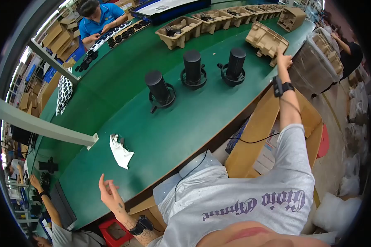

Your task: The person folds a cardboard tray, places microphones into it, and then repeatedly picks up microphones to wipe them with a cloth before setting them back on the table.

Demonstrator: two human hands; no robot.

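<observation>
My right hand (283, 61), arm stretched far to the right, grips the near corner of a brown moulded-pulp tray (268, 40). The tray sits tilted on the green table, its moulded bumps showing. My left hand (110, 194) hovers near the table's front edge with its fingers apart and nothing in it. Just beyond it lies a crumpled white cloth (120, 153) with a small dark piece beside it. Between the hands, three black cylinders (156, 84), (192, 66), (236, 62) stand upright, each in a black ring-shaped base with a side tab.
Several pulp trays (179, 33) holding black parts line the far side. Another pulp tray (292, 19) stands at far right. A plastic-lined bin (317, 61) stands past the table end. An open cardboard box (251, 144) is below the edge. Co-workers sit across and at left.
</observation>
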